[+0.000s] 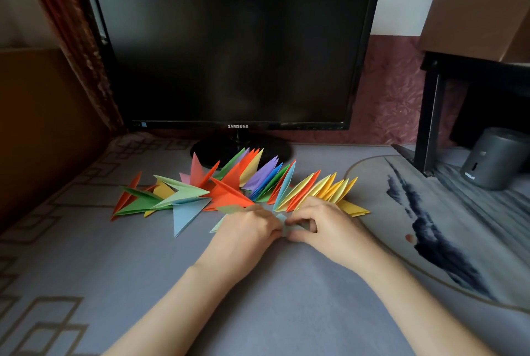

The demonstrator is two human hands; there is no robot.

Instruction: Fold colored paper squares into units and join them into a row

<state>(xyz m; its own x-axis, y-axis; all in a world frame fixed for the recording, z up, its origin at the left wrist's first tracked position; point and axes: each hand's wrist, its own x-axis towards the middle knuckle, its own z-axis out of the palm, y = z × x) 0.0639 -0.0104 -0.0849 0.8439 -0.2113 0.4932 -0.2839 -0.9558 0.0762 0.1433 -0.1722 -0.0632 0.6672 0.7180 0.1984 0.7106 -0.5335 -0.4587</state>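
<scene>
The curled fingers [301, 219] of the right hand [324, 223] and those of the left hand [249, 226] are meeting tip to tip and pinching a small pale blue paper [286, 228] between them, low over the grey worktop [258, 284]. How far it is folded cannot be told. Just beyond the fingers, a row of joined units [286, 183] in orange, purple, blue, green and yellow is standing on edge, fanning toward the right. Left of the fingers, loose folded units [172, 195] are lying in a heap, a light blue unit [186, 216] nearest. Farther behind, a dark monitor [229, 45] is standing, and far to the right a grey cylinder [493, 159] is sitting.
</scene>
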